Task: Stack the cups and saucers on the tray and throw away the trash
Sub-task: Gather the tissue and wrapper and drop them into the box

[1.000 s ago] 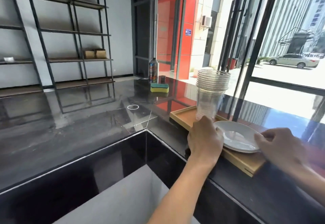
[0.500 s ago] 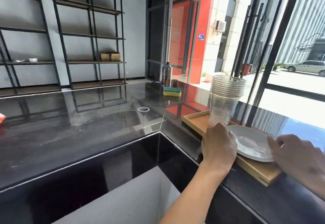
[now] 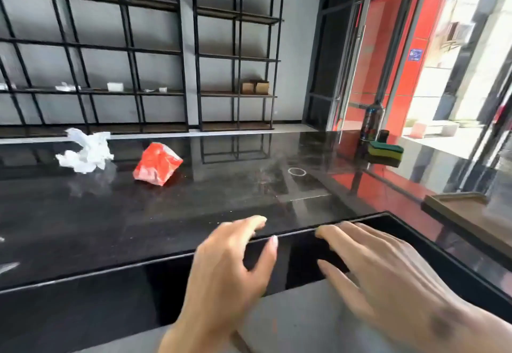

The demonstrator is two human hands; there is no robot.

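Observation:
A crumpled red wrapper (image 3: pixel 156 166) lies on the glossy black counter (image 3: pixel 194 214), left of centre. Further left sits a crumpled white plastic wrapper (image 3: pixel 85 154). Only a corner of the wooden tray (image 3: pixel 457 208) shows at the right edge; the cups and saucer are out of view. My left hand (image 3: pixel 232 264) hovers over the counter's near edge, fingers spread and holding nothing. My right hand (image 3: pixel 388 278) is beside it to the right, also with fingers apart and nothing in them. Both hands are well short of the wrappers.
A yellow-green sponge (image 3: pixel 385 150), a spray can (image 3: pixel 372 121) and a small dark cup (image 3: pixel 384 135) stand at the far right of the counter. Black metal shelving (image 3: pixel 238 56) lines the back wall. A glass door (image 3: pixel 388 56) is at the right.
The view has swung left, away from the tray with its cup stack and saucer. Both hands have let go of them and moved left to the counter's near edge, holding nothing.

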